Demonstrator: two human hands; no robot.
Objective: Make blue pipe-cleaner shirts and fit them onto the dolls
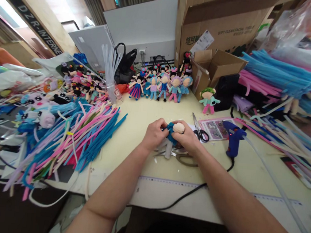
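A small pipe-cleaner doll (179, 127) with a round cream head and a teal body is held between my two hands at the middle of the table. My left hand (153, 134) pinches the teal part from the left, thumb and fingertips together. From the right, my right hand (187, 138) grips the doll beside its head. Below the doll stands a translucent cylinder (168, 150), partly covered by my hands. Scissors with olive handles (186, 160) lie under my right wrist. The doll's lower part is mostly hidden.
A blue glue gun (233, 138) and black-handled scissors (202, 135) are to the right. Bundled pipe cleaners (68, 133) cover the left side. Finished dolls (163, 88) stand behind, near a cardboard box (218, 65). A ruler (171, 183) runs along the front, crossed by a black cable (184, 197).
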